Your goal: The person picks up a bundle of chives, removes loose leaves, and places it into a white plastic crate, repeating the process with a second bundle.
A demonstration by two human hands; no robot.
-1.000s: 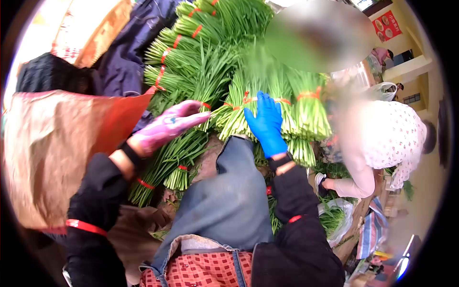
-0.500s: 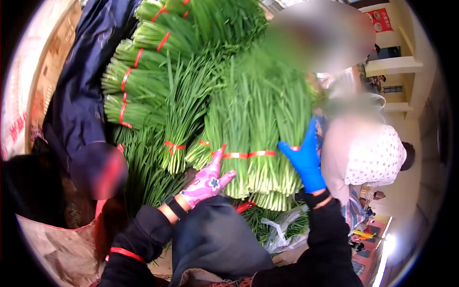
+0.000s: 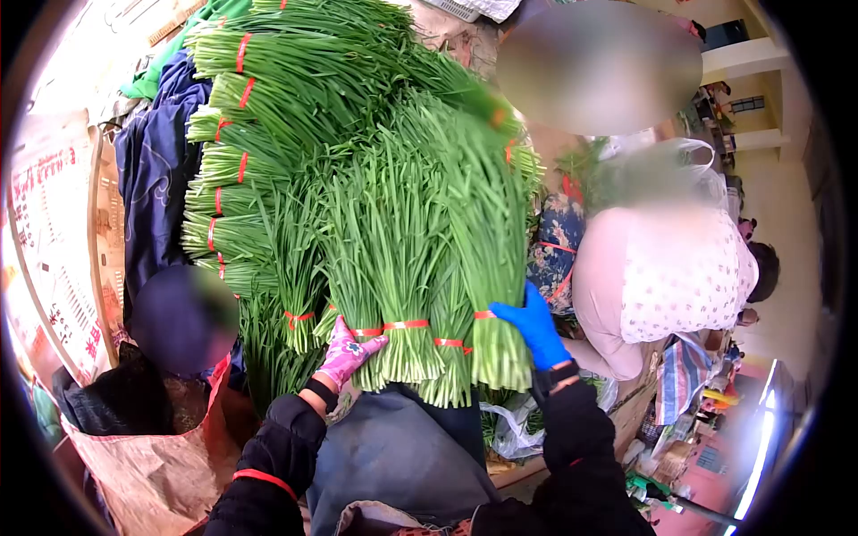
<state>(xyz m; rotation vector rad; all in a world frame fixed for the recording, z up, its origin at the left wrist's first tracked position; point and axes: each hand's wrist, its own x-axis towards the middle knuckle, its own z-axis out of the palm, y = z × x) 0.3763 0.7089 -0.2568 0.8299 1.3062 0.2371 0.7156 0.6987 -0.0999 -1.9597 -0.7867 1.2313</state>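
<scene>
Long green stalks tied with red bands lie in front of me. My left hand [image 3: 349, 353], in a pink patterned glove, touches the lower left of a middle bundle [image 3: 355, 268], its thumb and fingers spread. My right hand [image 3: 534, 330], in a blue glove, grips the rightmost bundle [image 3: 502, 348] beside its red band, thumb across the front; its other fingers are partly hidden. Between my hands stand more banded bundles [image 3: 408, 357], cut ends toward me. A stacked row of bundles [image 3: 268, 116] lies to the left, ends pointing left.
A paper-like sack [image 3: 161, 464] stands at the lower left, near dark blue cloth [image 3: 156, 179]. Clear plastic [image 3: 518, 433] lies below my right hand. A person in a patterned top [image 3: 684, 286] bends at the right, near a striped bag [image 3: 684, 380]. Two areas are blurred.
The view has shifted, showing more of the stacked row. The rightmost bundle now stands apart, leaning, with my right hand on it. My left hand sits closer against the stalks.
</scene>
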